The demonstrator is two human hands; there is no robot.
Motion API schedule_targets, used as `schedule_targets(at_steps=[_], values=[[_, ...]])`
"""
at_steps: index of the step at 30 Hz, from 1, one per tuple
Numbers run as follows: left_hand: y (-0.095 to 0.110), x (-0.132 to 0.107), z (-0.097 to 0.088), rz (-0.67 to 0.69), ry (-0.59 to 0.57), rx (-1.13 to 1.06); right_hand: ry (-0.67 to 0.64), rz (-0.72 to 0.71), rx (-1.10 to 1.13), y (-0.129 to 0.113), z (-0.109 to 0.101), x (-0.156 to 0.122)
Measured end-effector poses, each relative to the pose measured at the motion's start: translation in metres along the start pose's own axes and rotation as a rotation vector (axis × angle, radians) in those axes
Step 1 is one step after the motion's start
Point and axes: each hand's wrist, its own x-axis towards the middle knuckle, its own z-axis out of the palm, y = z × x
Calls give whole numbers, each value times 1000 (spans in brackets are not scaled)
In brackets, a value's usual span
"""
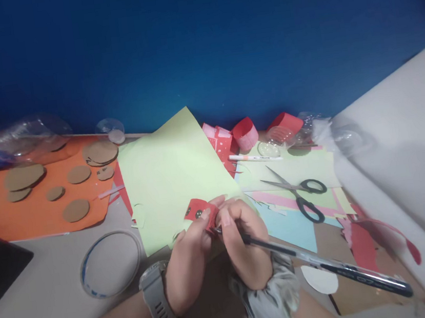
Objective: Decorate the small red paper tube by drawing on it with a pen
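My left hand (191,252), with a grey watch at its wrist, is closed on a small red paper piece (198,209) that bears dark round marks like eyes. Pinched in my right hand (245,237) is a black pen (305,256), its tip end at the lower edge of the red piece and its barrel reaching far to the right. A grey scrunchie circles my right wrist. Behind both hands lies a light green paper sheet (167,169). The part of the red piece under my fingers is hidden.
Scissors (297,190) lie splayed on coloured paper at right, near red paper rings (245,134) and a marker (251,158). Cardboard discs (24,177) rest on orange paper (97,199). A clear ring (111,264) and a phone (3,269) are at left. A blue wall (198,42) stands behind.
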Motion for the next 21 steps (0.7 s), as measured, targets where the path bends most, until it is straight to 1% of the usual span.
schedule_targets(at_steps=[4, 7, 12, 18, 21], values=[[0, 0, 0, -49, 11, -35, -57, 25, 9, -1, 0, 0], [0, 0, 0, -47, 13, -37, -39, 10, -3, -1, 0, 0], [-1, 1, -1, 12, 12, 20, 36, 24, -21, 2, 1, 0], [-2, 1, -1, -22, -5, 16, -50, -14, 7, 1, -1, 1], [-2, 1, -2, 12, -9, 21, -3, 6, -12, 2, 0, 1]])
